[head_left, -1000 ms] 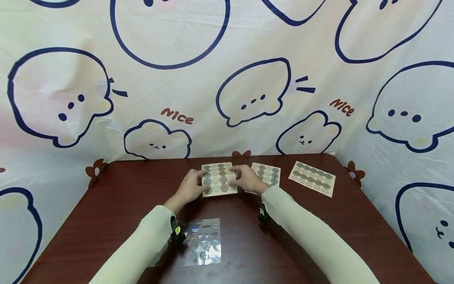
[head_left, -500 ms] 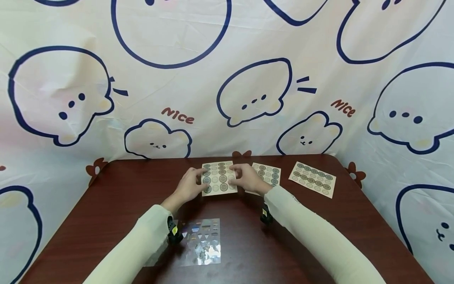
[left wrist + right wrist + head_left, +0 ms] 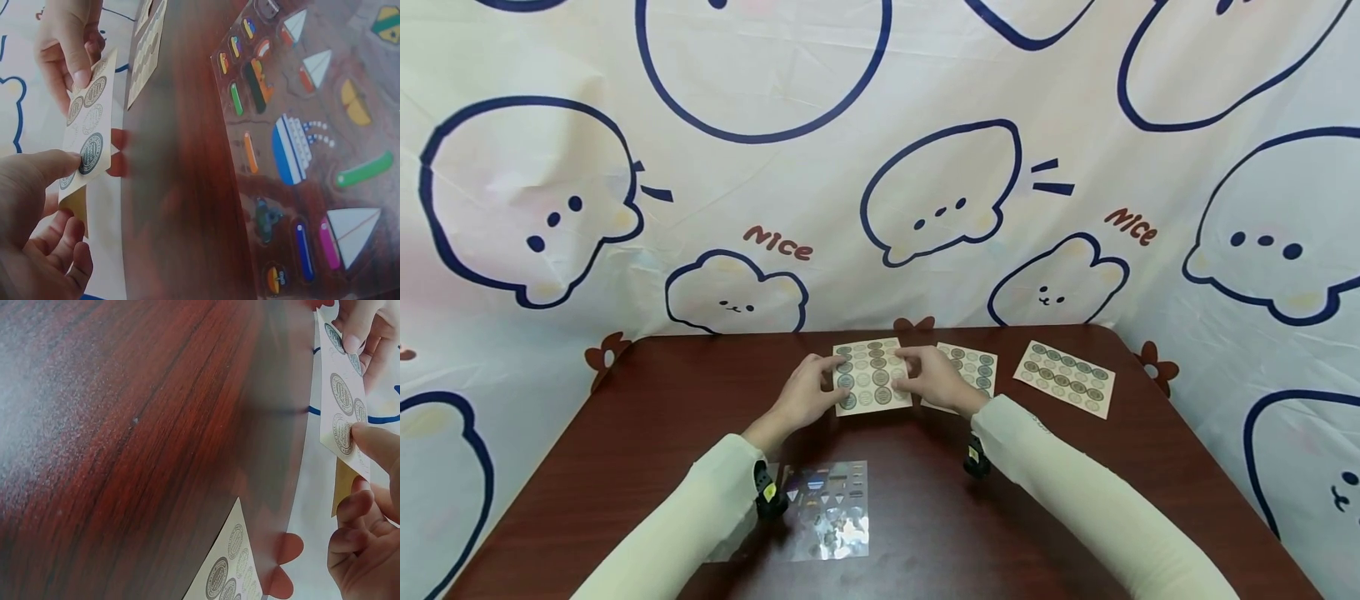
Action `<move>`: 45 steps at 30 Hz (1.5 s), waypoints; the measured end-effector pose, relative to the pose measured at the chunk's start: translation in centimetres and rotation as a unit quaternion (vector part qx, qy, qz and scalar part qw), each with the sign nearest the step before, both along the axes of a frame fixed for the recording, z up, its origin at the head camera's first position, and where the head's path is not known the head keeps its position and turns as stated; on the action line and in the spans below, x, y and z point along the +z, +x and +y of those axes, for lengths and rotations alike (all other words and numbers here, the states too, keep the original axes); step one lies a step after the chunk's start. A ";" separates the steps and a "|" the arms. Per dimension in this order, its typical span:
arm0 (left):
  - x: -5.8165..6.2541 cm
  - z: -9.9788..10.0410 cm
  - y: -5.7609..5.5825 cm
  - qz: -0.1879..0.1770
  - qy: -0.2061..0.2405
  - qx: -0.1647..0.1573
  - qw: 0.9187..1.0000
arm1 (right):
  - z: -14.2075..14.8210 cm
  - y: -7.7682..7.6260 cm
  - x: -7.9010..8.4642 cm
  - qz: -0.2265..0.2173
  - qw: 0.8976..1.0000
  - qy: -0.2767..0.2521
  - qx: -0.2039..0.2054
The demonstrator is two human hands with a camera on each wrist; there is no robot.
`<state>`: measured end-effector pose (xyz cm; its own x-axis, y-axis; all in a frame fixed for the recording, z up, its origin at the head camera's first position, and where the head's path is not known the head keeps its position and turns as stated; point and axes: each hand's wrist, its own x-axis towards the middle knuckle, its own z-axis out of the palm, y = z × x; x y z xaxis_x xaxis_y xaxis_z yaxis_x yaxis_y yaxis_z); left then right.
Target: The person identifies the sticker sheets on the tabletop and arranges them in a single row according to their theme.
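A cream sticker sheet (image 3: 863, 385) with round stamp-like prints is held up near the table's far edge. My left hand (image 3: 805, 390) pinches its left side, thumb on the printed face in the left wrist view. The right hand (image 3: 942, 379) pinches the opposite side in the same way. Below the sheet's lower edge, the right wrist view shows a brownish-yellow strip (image 3: 344, 485); I cannot tell whether it belongs to this sheet. Just behind the right hand lies a second round-print sticker sheet (image 3: 976, 367), partly covered by that hand.
A third sticker sheet (image 3: 1066, 379) lies slanted at the table's far right. Closer to me is a shiny transparent sheet (image 3: 831, 508) with boat and other coloured pictures, partly under my left forearm. A printed cloth (image 3: 835, 292) hangs behind the dark red-brown table (image 3: 647, 467).
Both hands and the held sticker sheet have shifted slightly to the right, and the sheet sits a touch higher in view. The grip looks the same. The head view has turned a little.
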<state>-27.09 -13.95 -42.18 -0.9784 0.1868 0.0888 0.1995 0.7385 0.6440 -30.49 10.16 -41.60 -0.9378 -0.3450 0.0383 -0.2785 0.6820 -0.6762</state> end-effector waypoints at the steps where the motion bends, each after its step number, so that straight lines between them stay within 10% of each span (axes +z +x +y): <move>1: 0.1 0.0 0.1 0.001 0.000 -0.001 1.000 | 0.0 0.0 0.0 0.001 1.000 0.001 0.000; 45: 1.3 0.1 1.8 0.011 0.034 -0.022 0.999 | 1.1 1.9 0.4 0.020 1.000 -0.015 0.014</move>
